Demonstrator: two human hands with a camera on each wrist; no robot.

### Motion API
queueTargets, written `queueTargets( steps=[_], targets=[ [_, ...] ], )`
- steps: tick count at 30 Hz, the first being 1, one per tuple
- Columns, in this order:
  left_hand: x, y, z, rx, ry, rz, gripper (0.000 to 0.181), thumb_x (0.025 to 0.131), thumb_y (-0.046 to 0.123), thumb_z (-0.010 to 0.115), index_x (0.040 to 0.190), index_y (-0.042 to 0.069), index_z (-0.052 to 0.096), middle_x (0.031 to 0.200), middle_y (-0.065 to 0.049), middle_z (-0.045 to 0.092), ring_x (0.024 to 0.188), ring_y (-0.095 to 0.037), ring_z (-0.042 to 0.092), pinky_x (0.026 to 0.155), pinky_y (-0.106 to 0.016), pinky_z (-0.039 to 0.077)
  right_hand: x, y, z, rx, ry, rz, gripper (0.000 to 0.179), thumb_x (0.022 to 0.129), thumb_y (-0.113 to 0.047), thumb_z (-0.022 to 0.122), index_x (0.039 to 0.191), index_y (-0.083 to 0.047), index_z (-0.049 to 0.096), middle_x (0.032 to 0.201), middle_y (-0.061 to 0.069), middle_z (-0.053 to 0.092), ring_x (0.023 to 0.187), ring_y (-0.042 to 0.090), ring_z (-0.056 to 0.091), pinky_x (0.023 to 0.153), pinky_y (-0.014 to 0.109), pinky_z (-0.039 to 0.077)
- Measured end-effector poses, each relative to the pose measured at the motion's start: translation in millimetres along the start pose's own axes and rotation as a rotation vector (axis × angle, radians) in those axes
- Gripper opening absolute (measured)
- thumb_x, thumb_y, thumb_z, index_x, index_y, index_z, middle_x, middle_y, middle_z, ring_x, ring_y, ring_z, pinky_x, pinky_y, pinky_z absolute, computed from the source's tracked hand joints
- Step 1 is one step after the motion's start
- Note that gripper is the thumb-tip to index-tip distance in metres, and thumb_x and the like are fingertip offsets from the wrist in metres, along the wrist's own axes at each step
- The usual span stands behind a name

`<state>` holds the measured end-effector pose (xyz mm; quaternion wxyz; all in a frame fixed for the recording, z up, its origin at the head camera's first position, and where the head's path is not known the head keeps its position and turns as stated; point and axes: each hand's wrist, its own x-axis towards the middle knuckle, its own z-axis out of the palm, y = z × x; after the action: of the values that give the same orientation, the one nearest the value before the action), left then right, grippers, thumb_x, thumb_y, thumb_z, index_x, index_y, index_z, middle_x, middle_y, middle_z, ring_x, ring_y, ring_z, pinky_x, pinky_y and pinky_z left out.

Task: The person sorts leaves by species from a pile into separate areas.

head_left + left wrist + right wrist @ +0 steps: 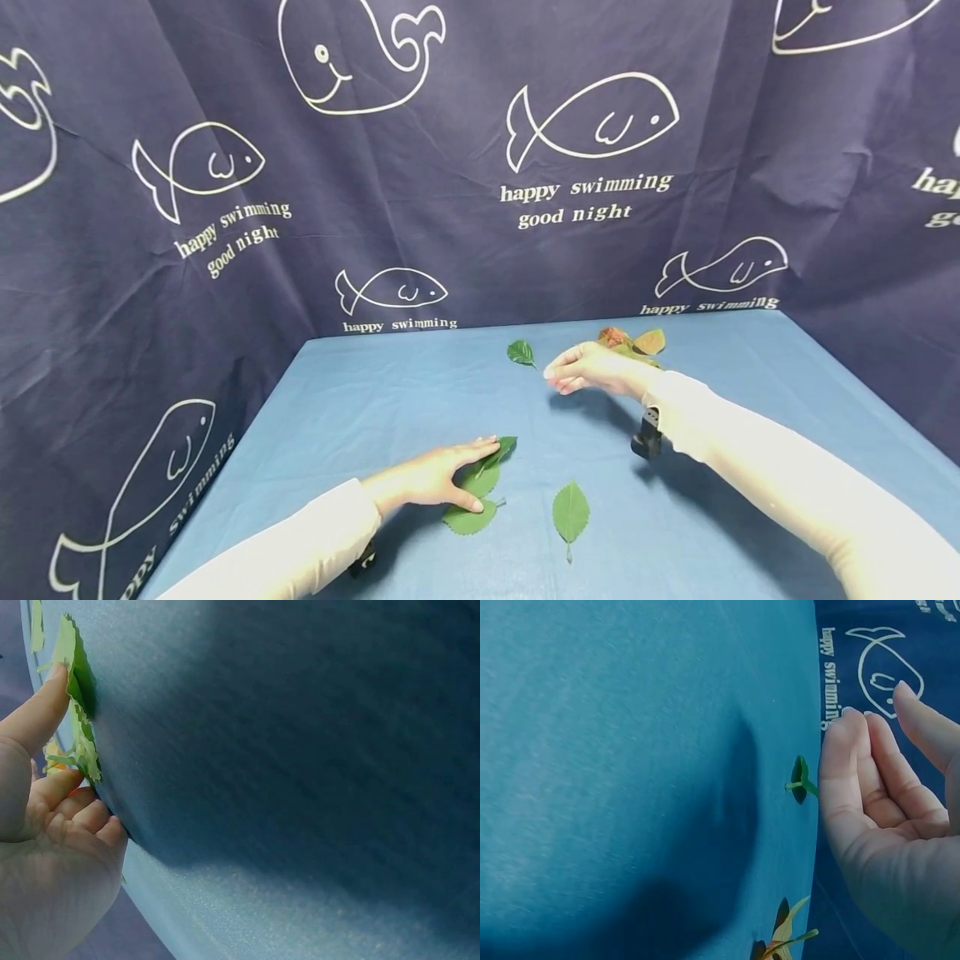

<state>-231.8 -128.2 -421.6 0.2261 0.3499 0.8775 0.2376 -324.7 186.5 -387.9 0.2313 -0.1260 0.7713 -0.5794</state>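
My left hand (435, 477) lies over a small group of green leaves, its thumb touching the lower round leaf (468, 518). A second leaf (480, 481) and a darker pointed leaf (506, 447) show beside the fingers. In the left wrist view the thumb touches a leaf (66, 645). Above the cloth, my right hand (596, 369) has loosely bent fingers with nothing between them; the right wrist view shows thumb and fingers apart. A glossy dark green leaf (520, 352) lies just left of its fingertips. Behind this hand sits a pile of reddish-brown and yellowish leaves (649, 341), partly hidden.
A single green leaf (572, 512) lies on the blue cloth (390, 392) between the two arms, stem toward me. Dark blue curtains (465, 208) with white fish drawings stand at the table's back and sides.
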Motion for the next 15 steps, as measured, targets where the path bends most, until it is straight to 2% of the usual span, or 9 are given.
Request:
queueTargets(
  steps=[4,7,15],
  targets=[
    [0.3,-0.5,0.5,-0.010,0.004,0.001,0.087,0.083,0.032,0.077,0.154,0.018,0.029,0.162,0.000,0.022,0.148,-0.022,0.022,0.118,-0.049,0.022,-4.1,1.5,4.6,-0.028,-0.036,-0.014,0.042,0.092,-0.009,0.064,0.123,0.018,0.054,0.105,0.020,0.071,0.088,0.021,0.068,0.086,0.034,0.056],
    [0.1,-1.0,0.4,-0.018,0.009,0.000,0.087,0.082,0.032,0.077,0.154,0.018,0.029,0.162,0.000,0.022,0.148,-0.022,0.022,0.118,-0.049,0.022,-4.5,3.1,7.9,-0.044,-0.060,-0.021,0.043,0.091,-0.011,0.065,0.122,0.017,0.056,0.106,0.022,0.070,0.087,0.021,0.068,0.086,0.034,0.056],
    [1.6,-1.1,0.2,-0.010,0.009,0.010,0.082,0.085,0.030,0.074,0.153,0.017,0.032,0.161,0.000,0.023,0.148,-0.022,0.023,0.119,-0.049,0.022,-6.8,14.9,17.8,-0.048,-0.144,-0.009,0.038,0.091,-0.010,0.064,0.119,0.016,0.059,0.095,0.009,0.073,0.081,0.014,0.067,0.083,0.032,0.056]
  ],
)
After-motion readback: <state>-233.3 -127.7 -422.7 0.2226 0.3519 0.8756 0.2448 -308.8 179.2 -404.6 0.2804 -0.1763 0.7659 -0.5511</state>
